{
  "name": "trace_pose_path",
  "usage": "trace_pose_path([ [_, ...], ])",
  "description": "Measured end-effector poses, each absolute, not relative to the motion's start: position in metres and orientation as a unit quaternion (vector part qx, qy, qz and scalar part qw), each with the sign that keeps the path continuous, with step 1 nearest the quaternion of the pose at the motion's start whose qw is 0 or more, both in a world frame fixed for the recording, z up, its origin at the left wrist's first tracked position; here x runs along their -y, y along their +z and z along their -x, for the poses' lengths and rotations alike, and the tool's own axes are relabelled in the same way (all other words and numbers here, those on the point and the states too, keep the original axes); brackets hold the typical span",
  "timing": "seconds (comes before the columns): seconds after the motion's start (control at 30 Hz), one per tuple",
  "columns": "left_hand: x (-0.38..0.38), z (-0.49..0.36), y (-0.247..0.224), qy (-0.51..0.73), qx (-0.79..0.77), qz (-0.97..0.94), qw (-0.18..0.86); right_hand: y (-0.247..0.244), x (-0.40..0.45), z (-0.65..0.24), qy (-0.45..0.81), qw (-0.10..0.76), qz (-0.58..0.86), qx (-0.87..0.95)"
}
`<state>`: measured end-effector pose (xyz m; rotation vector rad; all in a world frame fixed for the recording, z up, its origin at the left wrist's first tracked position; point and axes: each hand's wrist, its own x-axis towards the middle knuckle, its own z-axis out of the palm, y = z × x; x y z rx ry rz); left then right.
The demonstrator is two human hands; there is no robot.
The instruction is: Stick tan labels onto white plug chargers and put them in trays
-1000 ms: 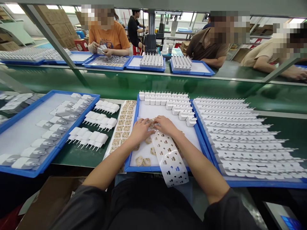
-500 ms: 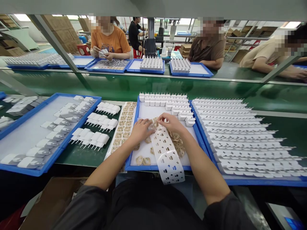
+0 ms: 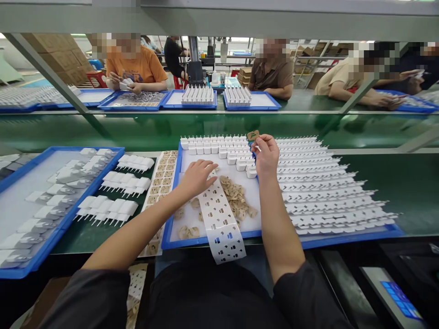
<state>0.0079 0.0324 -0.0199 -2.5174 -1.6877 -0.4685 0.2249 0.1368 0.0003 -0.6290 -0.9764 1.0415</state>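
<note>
My left hand [image 3: 199, 179] lies over the upper end of a white perforated strip [image 3: 221, 219], fingers spread and resting on it. My right hand [image 3: 265, 153] is raised at the right side of the middle blue tray [image 3: 214, 239], pinching a small tan die-cut piece [image 3: 253, 135] between thumb and fingertips. A heap of tan pieces [image 3: 236, 196] lies in the tray beside the strip. Rows of white plug housings [image 3: 219, 150] stand at the tray's back. The strip's lower end hangs over the tray's front edge.
Right of the tray are dense rows of white housings [image 3: 318, 187]. To the left lie a sheet of tan pieces [image 3: 164, 171], loose plugs [image 3: 106, 208] and another blue tray [image 3: 37, 192]. Several people sit across the green bench [image 3: 137, 130].
My right hand has left the strip and moved up and right, now with a tan piece in its fingertips. The camera view has turned somewhat to the right.
</note>
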Motion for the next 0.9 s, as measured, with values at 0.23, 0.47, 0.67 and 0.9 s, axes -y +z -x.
trace_pose_path([
  [0.23,-0.088,-0.114,-0.036,-0.145,0.322,0.922,0.160,0.012,-0.127,-0.232,0.421,0.734,0.309,0.433],
  [0.47,-0.100,-0.133,-0.036,-0.150,0.332,0.922,0.130,0.009,-0.126,-0.232,0.417,0.696,0.337,0.478],
  [0.67,-0.052,-0.041,-0.023,-0.330,0.481,0.801,-0.135,0.000,-0.116,-0.204,0.448,0.613,0.319,0.567],
  [0.9,-0.017,0.042,-0.047,-0.542,0.502,0.597,-0.311,-0.017,-0.074,-0.151,0.498,0.443,0.283,0.690],
])
